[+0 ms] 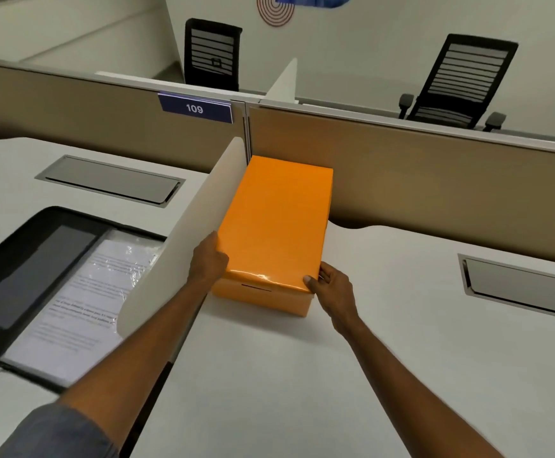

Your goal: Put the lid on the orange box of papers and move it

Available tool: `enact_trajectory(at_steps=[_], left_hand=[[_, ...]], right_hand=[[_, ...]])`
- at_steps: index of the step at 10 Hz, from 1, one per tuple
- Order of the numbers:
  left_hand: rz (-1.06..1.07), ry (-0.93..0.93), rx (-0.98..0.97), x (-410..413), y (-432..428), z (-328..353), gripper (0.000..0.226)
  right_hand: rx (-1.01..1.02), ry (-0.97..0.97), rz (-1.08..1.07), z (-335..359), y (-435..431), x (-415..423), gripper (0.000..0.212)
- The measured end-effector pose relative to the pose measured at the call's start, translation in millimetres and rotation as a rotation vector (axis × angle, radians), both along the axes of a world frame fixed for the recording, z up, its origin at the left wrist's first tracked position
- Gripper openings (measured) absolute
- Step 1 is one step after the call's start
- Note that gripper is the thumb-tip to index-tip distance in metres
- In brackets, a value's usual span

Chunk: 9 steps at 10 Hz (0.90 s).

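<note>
One of two steps appears complete: the lid (276, 223) sits on the orange box (263, 297), which rests on the desk (302, 375) beside the white divider (183, 239), left hand (208, 259) and right hand (332, 289) fingers grasping the lid's near corners, relocation pending.

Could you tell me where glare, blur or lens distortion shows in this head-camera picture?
Head view: a small glare streak sits on the near edge of the orange lid, between the left hand and the right hand; the plastic-covered papers glint; the sleeve at the bottom corner is blurred; the partition's top edge bows, a wide-angle effect.
</note>
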State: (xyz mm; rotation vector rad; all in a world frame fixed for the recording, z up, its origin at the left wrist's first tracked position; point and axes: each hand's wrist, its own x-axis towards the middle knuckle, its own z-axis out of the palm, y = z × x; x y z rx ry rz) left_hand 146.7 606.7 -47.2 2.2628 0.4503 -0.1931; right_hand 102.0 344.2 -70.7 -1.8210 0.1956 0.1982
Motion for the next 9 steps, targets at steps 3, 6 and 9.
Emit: enact_trajectory(at_steps=[3, 6, 9], left_hand=[[-0.35, -0.2, 0.603, -11.6, -27.9, -39.2, 0.059], [-0.394, -0.192, 0.673, -10.6, -25.7, -46.2, 0.064], [-0.494, -0.347, 0.613, -32.8, -59.3, -33.2, 0.071]], right_hand=[[-0.491, -0.135, 0.168, -9.6, 37.3, -5.7, 0.071], [-0.687, -0.169, 0.308, -20.7, 32.4, -0.4, 0.07], [-0.798, -0.267, 0.156, -14.5, -19.4, -30.2, 0.079]])
